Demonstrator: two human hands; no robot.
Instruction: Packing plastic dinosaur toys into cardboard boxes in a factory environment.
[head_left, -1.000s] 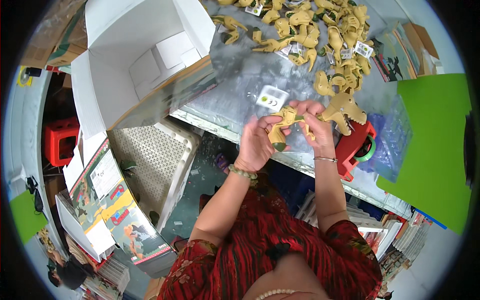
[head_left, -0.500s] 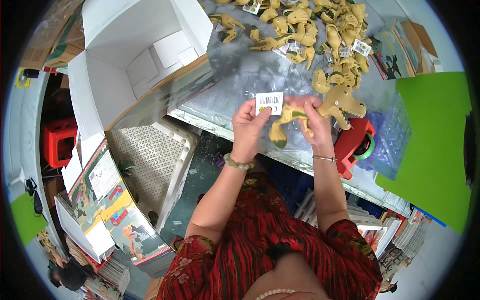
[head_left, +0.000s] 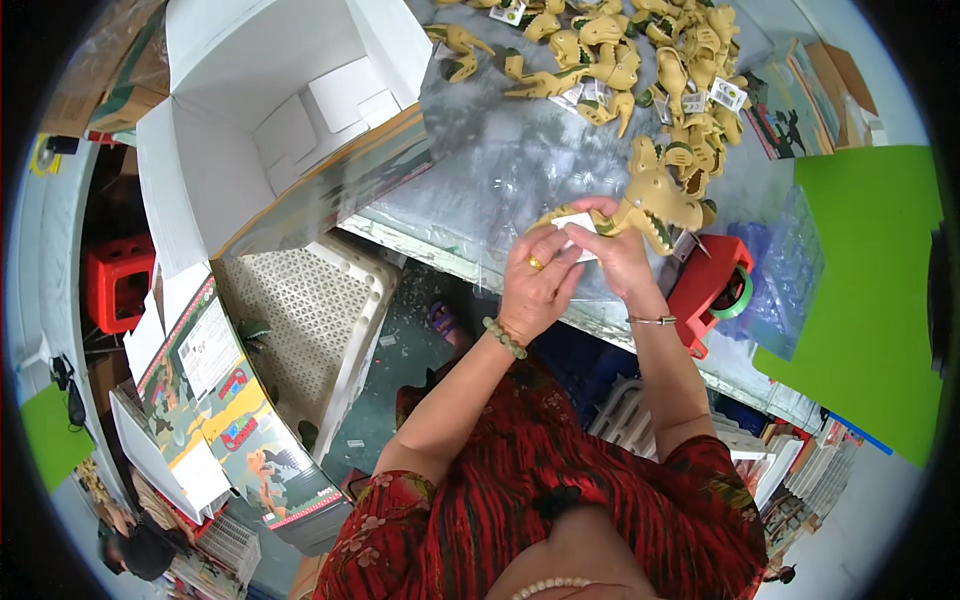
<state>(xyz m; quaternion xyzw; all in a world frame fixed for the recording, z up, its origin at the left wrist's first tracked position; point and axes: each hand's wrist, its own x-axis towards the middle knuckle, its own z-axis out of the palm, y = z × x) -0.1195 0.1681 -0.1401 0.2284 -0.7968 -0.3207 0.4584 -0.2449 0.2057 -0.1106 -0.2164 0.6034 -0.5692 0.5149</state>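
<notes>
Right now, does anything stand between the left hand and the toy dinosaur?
Yes, partly: right at the left hand, the white tag covers part of the toy dinosaur in this view. Nothing else visible stands between them; the right hand holds the toy.

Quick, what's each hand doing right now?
Left hand: fingers at the white tag; whether it grips cannot be told.
Right hand: closed, holding the tan dinosaur toy.

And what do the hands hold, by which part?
The right hand grips the tan toy dinosaur behind its head; the left hand touches the white tag.
</notes>
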